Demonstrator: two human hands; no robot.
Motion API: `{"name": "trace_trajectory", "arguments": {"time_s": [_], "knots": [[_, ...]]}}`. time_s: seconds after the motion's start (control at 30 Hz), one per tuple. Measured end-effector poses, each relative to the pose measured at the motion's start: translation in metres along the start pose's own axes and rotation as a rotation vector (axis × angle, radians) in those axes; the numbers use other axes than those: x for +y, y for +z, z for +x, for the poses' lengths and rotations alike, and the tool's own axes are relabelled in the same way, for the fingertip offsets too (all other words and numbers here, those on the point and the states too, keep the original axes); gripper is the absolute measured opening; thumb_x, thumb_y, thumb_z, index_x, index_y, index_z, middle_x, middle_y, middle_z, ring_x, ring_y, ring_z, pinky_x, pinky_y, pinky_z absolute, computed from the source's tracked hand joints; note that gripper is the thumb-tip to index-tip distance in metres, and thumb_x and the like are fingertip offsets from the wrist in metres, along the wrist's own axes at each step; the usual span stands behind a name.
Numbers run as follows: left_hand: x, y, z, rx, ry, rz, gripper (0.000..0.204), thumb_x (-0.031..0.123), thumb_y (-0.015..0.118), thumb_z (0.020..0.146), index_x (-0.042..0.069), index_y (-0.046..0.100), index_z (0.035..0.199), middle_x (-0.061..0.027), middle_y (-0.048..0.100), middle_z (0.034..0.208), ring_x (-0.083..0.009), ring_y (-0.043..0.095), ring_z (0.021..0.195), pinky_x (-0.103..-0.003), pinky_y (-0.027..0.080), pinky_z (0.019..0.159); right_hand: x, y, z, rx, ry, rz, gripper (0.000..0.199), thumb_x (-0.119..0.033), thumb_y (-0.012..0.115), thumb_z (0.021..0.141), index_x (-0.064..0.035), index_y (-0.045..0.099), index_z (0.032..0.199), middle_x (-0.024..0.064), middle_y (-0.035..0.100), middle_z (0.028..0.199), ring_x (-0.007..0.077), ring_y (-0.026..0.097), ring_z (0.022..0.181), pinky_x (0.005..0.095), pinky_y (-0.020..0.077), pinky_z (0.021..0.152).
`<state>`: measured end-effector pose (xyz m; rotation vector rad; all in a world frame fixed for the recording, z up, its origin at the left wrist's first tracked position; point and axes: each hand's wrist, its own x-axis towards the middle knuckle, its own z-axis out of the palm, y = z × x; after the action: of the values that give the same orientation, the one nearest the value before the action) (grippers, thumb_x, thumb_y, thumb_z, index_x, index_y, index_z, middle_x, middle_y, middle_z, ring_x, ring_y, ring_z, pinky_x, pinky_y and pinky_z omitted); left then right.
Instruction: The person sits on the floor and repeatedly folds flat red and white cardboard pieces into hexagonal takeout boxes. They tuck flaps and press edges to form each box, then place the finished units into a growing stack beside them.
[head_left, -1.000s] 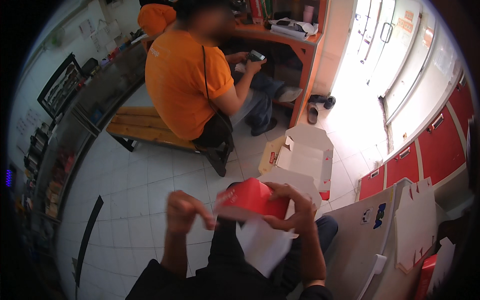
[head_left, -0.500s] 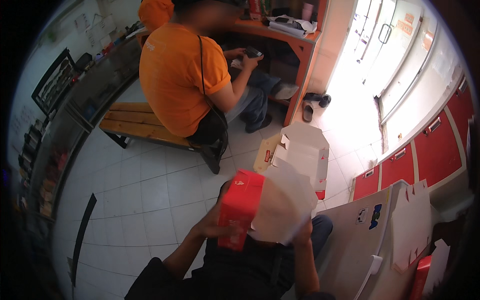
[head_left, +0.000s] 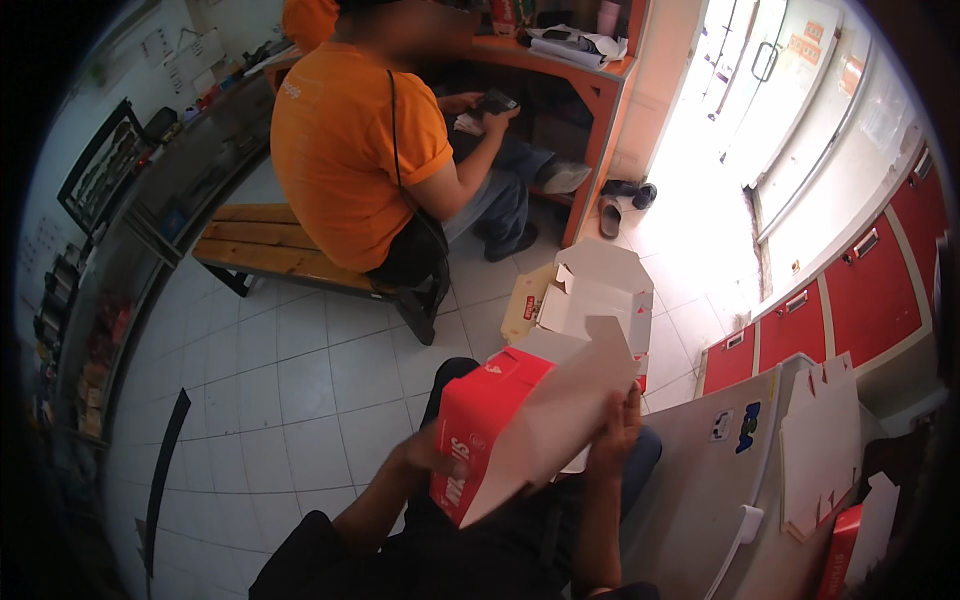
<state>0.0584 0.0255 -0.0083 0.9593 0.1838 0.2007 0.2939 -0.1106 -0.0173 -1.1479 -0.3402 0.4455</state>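
Note:
A red cardboard box (head_left: 490,385), partly folded with its white inside showing, is tilted above my lap. My left hand (head_left: 428,455) grips its red side near the lower left corner. On the other side my right hand (head_left: 615,425) holds the edge of the raised white flap, its fingers pointing upward; the fingertips on the far face are partly hidden. Just beyond this box are an open white carton (head_left: 605,285) and a cream carton piece (head_left: 522,308) with a small red label.
Ahead, a person in an orange shirt (head_left: 350,160) sits on a wooden bench (head_left: 250,240) holding a dark device. To my right, flat white cartons (head_left: 820,450) lie on a grey surface (head_left: 700,480) beside red drawers (head_left: 870,270). Slippers (head_left: 611,217) lie by the orange desk (head_left: 600,130).
The red box has turned so its printed side and the inside of the white flap show more. My right hand has moved up along the flap; my left stays on the red side.

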Motion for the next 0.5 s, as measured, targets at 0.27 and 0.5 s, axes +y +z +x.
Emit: {"name": "trace_trajectory", "arguments": {"time_s": [0.27,0.5], "knots": [[-0.003,-0.013,0.003,0.017,-0.018,0.098,0.077,0.015,0.084,0.072,0.001,0.045,0.137,-0.0147,0.064,0.121,-0.0227,0.064,0.109,-0.038,0.052,0.094,-0.027,-0.028,0.007,-0.21,-0.169,-0.007,0.022,-0.015,0.058,0.099,0.0038,0.061,0.111,0.0063,0.066,0.098,0.0119,0.061,0.087,0.0258,0.0483,0.078],[-0.055,-0.014,0.004,-0.158,0.093,-0.362,0.077,0.015,0.084,0.072,0.0,0.045,0.137,-0.0144,0.065,0.121,-0.0225,0.065,0.108,-0.037,0.052,0.094,0.023,-0.012,0.003,-0.214,0.353,0.285,0.032,-0.019,0.055,0.1,0.0044,0.059,0.121,0.0109,0.066,0.11,0.0168,0.063,0.1,0.0282,0.0505,0.086]]}}
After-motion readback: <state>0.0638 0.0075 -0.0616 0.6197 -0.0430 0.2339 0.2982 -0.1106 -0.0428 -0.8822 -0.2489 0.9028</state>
